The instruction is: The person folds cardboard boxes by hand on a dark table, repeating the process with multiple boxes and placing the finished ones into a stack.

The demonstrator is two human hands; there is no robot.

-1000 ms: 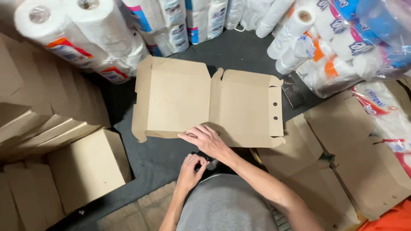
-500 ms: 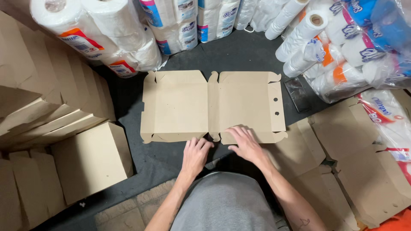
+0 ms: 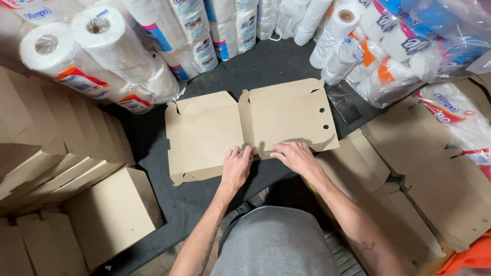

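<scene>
Left hand [image 3: 236,166] and right hand [image 3: 295,156] pressed flat, fingers spread, on the near edge of the flat cardboard box blank [image 3: 245,125], gripping nothing. Blank lying open on the dark floor mat [image 3: 266,64], near its middle; side flaps mostly unfolded, so barely begun. Folded boxes [image 3: 56,168] stacked along the mat's left edge. Compared with half a second ago: blank skewed clockwise, hands closer together.

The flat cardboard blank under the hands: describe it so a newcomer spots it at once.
On the dark floor mat, ringed by packs of paper rolls, lies the flat cardboard blank. The left hand and right hand press its near edge. Unlike the stacked blanks alongside, it lies alone, opened out, with two round holes near its right edge.
</scene>
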